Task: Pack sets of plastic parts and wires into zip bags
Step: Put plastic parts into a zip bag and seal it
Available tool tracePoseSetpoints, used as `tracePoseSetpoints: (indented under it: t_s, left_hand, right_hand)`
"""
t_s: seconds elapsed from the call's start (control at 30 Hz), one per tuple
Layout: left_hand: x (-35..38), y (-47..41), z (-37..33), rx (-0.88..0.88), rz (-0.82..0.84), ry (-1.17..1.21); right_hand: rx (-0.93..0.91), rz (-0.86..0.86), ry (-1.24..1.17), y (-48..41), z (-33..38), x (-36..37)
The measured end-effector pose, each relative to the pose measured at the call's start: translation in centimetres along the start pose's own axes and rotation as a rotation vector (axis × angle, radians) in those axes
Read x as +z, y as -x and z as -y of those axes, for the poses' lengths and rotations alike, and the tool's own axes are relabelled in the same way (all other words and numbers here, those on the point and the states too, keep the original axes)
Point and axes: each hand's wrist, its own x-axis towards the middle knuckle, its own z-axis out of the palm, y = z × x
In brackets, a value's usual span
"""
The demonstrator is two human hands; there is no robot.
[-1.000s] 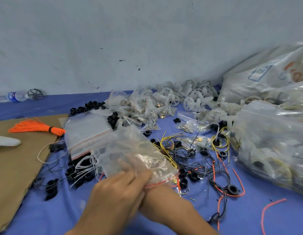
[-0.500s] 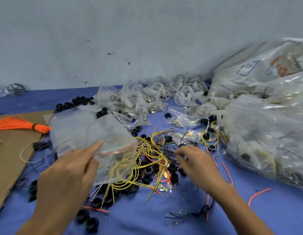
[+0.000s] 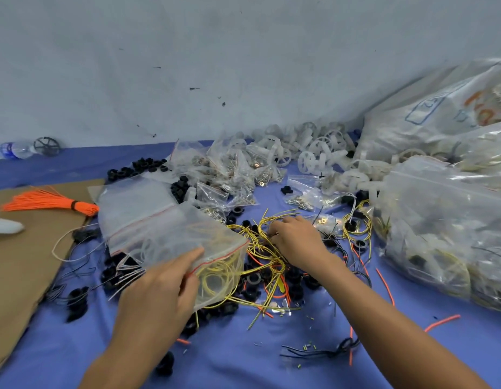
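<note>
Both outstretched: left hand (image 3: pixel 159 290) pinches zip bag (image 3: pixel 187 242), right hand (image 3: pixel 295 241) yellow wires (image 3: pixel 256 242).

Even soft light, faint shadows, glare on plastic, wide-angle bending, slight blur

Only the person's arms and hands were in the picture, in its lower half. The left forearm (image 3: pixel 128 357) was at the bottom, a little left of the middle, and it was bare right down to the edge of the frame. The left hand (image 3: pixel 156 293) showed its back, with smooth knuckles, four fingers and a thumb on its right side. The right forearm (image 3: pixel 389 329) was a long bare shape from the lower right corner up to the middle. The right hand (image 3: pixel 295 242) also showed its back, and its wrist was bare too. Its fingertips were too small and blurry to see well.
</note>
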Motion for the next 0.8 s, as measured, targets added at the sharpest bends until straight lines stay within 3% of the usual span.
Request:
tracePoseSetpoints:
  t_s: [0.1, 0.27, 0.4, 0.47, 0.57, 0.8]
  left_hand:
    - [-0.1, 0.1, -0.2, 0.026, 0.020, 0.016]
    - [0.4, -0.2, -0.4, 0.006, 0.013, 0.048]
    - [1.0, -0.5, -0.7, 0.015, 0.007, 0.078]
    - [1.3, -0.6, -0.7, 0.004, 0.010, 0.081]
    - [1.7, -0.8, -1.1, 0.005, 0.023, 0.060]
    - [2.2, -0.6, -2.1, -0.001, 0.082, 0.033]
  right_hand:
    - [0.073, -0.107, -0.178, 0.2, -0.8, -0.3]
    - [0.223, -0.432, -0.781, 2.6, -2.0, -4.3]
    - [0.314, -0.538, -1.351, 5.2, -2.4, -7.6]
    - [0.281, -0.507, -1.655, 6.6, -2.0, -8.7]
    - [0.252, -0.354, -1.860, 8.6, -0.6, -9.2]
    - [0.333, 0.136, -1.770, 9.9, 6.2, -4.8]
